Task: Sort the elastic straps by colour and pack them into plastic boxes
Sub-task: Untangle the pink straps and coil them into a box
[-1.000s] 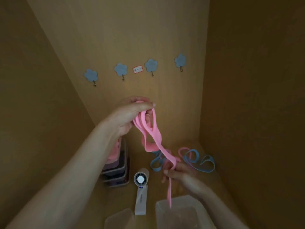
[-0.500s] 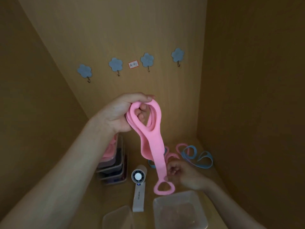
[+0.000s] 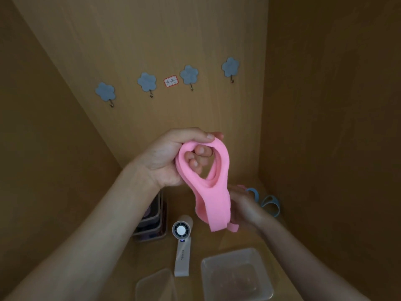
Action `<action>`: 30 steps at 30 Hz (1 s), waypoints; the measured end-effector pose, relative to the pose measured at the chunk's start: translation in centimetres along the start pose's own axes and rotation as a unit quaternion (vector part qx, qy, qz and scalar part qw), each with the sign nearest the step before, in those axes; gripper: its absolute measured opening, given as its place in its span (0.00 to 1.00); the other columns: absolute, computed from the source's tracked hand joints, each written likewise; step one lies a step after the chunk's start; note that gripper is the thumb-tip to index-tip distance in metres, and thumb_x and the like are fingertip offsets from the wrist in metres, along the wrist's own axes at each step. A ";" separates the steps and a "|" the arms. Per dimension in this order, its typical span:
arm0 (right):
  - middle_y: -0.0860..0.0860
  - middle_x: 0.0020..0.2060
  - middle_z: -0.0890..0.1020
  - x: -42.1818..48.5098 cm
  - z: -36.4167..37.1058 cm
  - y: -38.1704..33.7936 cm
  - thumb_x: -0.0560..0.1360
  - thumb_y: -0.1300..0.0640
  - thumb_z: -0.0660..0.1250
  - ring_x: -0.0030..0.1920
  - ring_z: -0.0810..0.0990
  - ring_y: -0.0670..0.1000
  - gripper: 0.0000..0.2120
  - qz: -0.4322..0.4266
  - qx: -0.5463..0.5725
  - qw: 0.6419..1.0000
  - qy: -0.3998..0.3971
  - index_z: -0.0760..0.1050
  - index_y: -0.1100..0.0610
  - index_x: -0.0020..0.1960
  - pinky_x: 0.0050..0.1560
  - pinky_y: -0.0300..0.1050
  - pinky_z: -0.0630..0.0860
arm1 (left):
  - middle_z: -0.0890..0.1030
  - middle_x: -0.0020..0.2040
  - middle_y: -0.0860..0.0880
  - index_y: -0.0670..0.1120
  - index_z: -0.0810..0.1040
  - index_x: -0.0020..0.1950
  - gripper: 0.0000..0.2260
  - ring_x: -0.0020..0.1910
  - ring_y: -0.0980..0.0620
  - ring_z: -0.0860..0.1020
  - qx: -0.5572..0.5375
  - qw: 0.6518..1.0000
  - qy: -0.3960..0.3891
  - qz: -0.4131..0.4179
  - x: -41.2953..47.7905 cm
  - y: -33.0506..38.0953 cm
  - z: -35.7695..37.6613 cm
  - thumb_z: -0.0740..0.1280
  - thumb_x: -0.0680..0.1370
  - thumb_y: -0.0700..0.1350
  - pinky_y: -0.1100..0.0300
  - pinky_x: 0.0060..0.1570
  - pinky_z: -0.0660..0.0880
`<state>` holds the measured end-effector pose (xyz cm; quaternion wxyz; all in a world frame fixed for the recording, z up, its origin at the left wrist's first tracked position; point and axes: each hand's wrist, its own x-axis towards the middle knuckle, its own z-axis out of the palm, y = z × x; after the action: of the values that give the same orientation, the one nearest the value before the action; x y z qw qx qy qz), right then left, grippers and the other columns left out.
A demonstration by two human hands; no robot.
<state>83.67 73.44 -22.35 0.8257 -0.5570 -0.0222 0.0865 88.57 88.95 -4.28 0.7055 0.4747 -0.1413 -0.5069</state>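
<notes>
Since half a second ago, the long tail of the pink strap (image 3: 217, 200), which hung down almost to the box with a small loop at its end, has been drawn up. The strap now shows as a shorter, folded bundle, and the right hand (image 3: 245, 207) has risen from the shelf floor to meet its lower part. From my remote seat I read the left hand (image 3: 167, 157) as clenched round the top of the bundle. The thumb is pressed flat across the upper bend, and three curled fingertips show through the wide loop. The strap is held in the air in the middle of the cupboard, above the shelf floor. Its long axis runs from the left hand down and slightly to the right. The open loop is at the top and faces me, and the cut ends point down towards the clear plastic box (image 3: 234, 253). The right hand sits just behind and beside the lower half and touches it. Its fingers are hidden by the pink band, so I cannot tell whether they grasp it or only lie against it. Blue straps (image 3: 256, 194) lie on the floor past that hand, near the right wall. A white handheld fan (image 3: 182, 257) lies left of the box, with a clear lid (image 3: 154, 285) beside it at the bottom edge. A stack of boxes (image 3: 155, 224) stands behind the left forearm. Blue flower-shaped hooks (image 3: 147, 81) and a small label (image 3: 171, 81) are on the back wall.
</notes>
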 end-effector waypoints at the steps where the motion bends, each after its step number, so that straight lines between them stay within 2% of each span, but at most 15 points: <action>1: 0.54 0.31 0.82 0.1 -0.3 -0.3 0.82 0.69 0.58 0.25 0.78 0.46 0.11 -0.005 0.009 1.000 0.016 0.79 0.69 0.50 0.26 0.37 0.73 | 0.71 0.28 0.49 0.39 0.80 0.53 0.21 0.21 0.58 0.69 -0.010 1.000 -0.003 -0.001 0.1 -0.4 -0.1 0.80 0.62 0.36 0.67 0.20 0.71; 2: 0.56 0.34 0.82 0.3 -0.3 -0.6 0.81 0.71 0.60 0.27 0.79 0.48 0.08 -0.016 -0.003 0.999 0.035 0.76 0.71 0.55 0.28 0.38 0.74 | 0.71 0.28 0.49 0.39 0.80 0.52 0.21 0.21 0.58 0.69 -0.017 1.000 -0.004 0.001 0.2 -0.9 -0.2 0.80 0.62 0.36 0.67 0.20 0.72; 4: 0.63 0.42 0.83 0.7 -0.3 -0.9 0.78 0.72 0.64 0.38 0.79 0.57 0.14 -0.028 -0.027 0.998 0.045 0.70 0.71 0.64 0.38 0.46 0.75 | 0.71 0.28 0.49 0.38 0.80 0.53 0.21 0.21 0.57 0.70 -0.023 1.000 0.001 0.004 0.4 -1.7 -0.6 0.80 0.62 0.35 0.66 0.20 0.72; 6: 0.60 0.48 0.85 0.6 0.0 -1.6 0.76 0.72 0.68 0.47 0.78 0.63 0.21 -0.029 -0.022 0.999 0.032 0.70 0.67 0.67 0.44 0.53 0.75 | 0.71 0.28 0.49 0.39 0.80 0.54 0.23 0.21 0.57 0.70 -0.019 1.000 0.011 0.005 0.6 -2.2 -1.3 0.81 0.62 0.36 0.66 0.21 0.72; 8: 0.60 0.49 0.85 0.2 0.1 -2.1 0.73 0.71 0.70 0.49 0.76 0.65 0.26 -0.036 -0.003 0.999 -0.007 0.68 0.66 0.70 0.45 0.52 0.74 | 0.71 0.28 0.49 0.39 0.79 0.55 0.23 0.21 0.57 0.69 -0.021 0.999 0.032 0.004 0.6 -2.6 -2.1 0.80 0.62 0.35 0.66 0.20 0.71; 11: 0.61 0.50 0.83 -0.2 0.2 -2.8 0.73 0.68 0.67 0.49 0.77 0.62 0.19 -0.034 0.012 0.997 -0.064 0.78 0.61 0.63 0.48 0.52 0.74 | 0.70 0.28 0.50 0.40 0.80 0.54 0.16 0.22 0.58 0.68 -0.014 0.997 0.072 0.013 0.6 -3.0 -2.9 0.74 0.67 0.36 0.67 0.20 0.70; 13: 0.61 0.51 0.81 -0.6 0.4 -3.3 0.74 0.61 0.62 0.49 0.74 0.61 0.16 -0.027 0.024 0.996 -0.077 0.82 0.59 0.59 0.51 0.53 0.71 | 0.70 0.28 0.50 0.41 0.80 0.54 0.13 0.23 0.58 0.67 0.017 0.995 0.095 0.024 0.7 -3.3 -3.5 0.72 0.70 0.37 0.66 0.22 0.70; 16: 0.59 0.54 0.82 -1.5 0.9 -3.9 0.79 0.46 0.58 0.51 0.80 0.56 0.25 -0.021 0.027 0.993 -0.111 0.75 0.63 0.66 0.53 0.46 0.77 | 0.73 0.29 0.49 0.42 0.80 0.54 0.11 0.24 0.56 0.70 0.079 0.987 0.131 0.043 0.9 -3.7 -4.1 0.70 0.72 0.37 0.64 0.27 0.72; 18: 0.54 0.47 0.86 -1.7 1.1 -3.8 0.81 0.50 0.61 0.45 0.84 0.48 0.19 -0.038 -0.025 0.994 -0.097 0.75 0.64 0.63 0.45 0.39 0.79 | 0.79 0.33 0.47 0.40 0.80 0.58 0.13 0.30 0.54 0.77 0.127 0.979 0.153 0.053 1.1 -3.9 -4.2 0.72 0.74 0.35 0.61 0.33 0.77; 20: 0.54 0.46 0.87 -1.3 1.1 -3.4 0.79 0.57 0.66 0.44 0.85 0.48 0.13 -0.051 -0.089 0.993 -0.057 0.77 0.65 0.60 0.44 0.39 0.79 | 0.83 0.42 0.44 0.40 0.79 0.62 0.18 0.37 0.51 0.82 0.184 0.964 0.183 0.051 1.1 -4.2 -4.3 0.74 0.73 0.33 0.59 0.39 0.80; 23: 0.56 0.50 0.86 -1.0 0.9 -2.9 0.76 0.54 0.69 0.49 0.85 0.52 0.16 -0.040 -0.120 0.992 -0.019 0.79 0.62 0.60 0.49 0.44 0.80 | 0.85 0.54 0.44 0.44 0.80 0.63 0.22 0.50 0.47 0.84 0.294 0.926 0.230 0.050 0.9 -4.5 -4.7 0.77 0.70 0.35 0.55 0.50 0.82; 26: 0.56 0.48 0.86 -0.5 0.1 -2.3 0.79 0.59 0.69 0.46 0.84 0.51 0.11 -0.017 -0.146 0.989 -0.004 0.79 0.62 0.59 0.46 0.43 0.80 | 0.85 0.54 0.50 0.48 0.80 0.62 0.21 0.55 0.48 0.83 0.423 0.857 0.287 0.070 0.7 -4.9 -5.3 0.79 0.71 0.40 0.57 0.54 0.80; 28: 0.60 0.49 0.85 -0.2 -0.5 -1.9 0.80 0.60 0.68 0.46 0.84 0.53 0.10 -0.010 -0.174 0.985 -0.004 0.79 0.63 0.59 0.46 0.45 0.80 | 0.80 0.59 0.53 0.52 0.76 0.66 0.25 0.59 0.53 0.78 0.506 0.802 0.313 0.055 0.6 -5.6 -6.1 0.79 0.72 0.46 0.58 0.57 0.75; 29: 0.61 0.51 0.85 -0.2 -0.6 -1.9 0.80 0.58 0.69 0.47 0.83 0.54 0.11 -0.002 -0.197 0.980 -0.010 0.79 0.63 0.59 0.48 0.47 0.79 | 0.78 0.62 0.53 0.53 0.74 0.70 0.28 0.60 0.54 0.77 0.512 0.806 0.295 0.027 0.5 -6.1 -6.6 0.78 0.72 0.50 0.58 0.59 0.74; 30: 0.61 0.50 0.85 -0.3 -0.7 -1.9 0.79 0.57 0.69 0.47 0.83 0.54 0.10 0.011 -0.220 0.975 -0.021 0.80 0.62 0.58 0.48 0.48 0.78 | 0.78 0.63 0.51 0.53 0.73 0.71 0.30 0.60 0.53 0.78 0.487 0.835 0.258 -0.003 0.5 -6.7 -7.0 0.77 0.70 0.54 0.55 0.60 0.76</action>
<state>83.73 72.06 -20.85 0.6811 -0.7235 -0.0515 0.1006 89.63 91.98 -13.39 0.3929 0.8708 -0.1812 -0.2335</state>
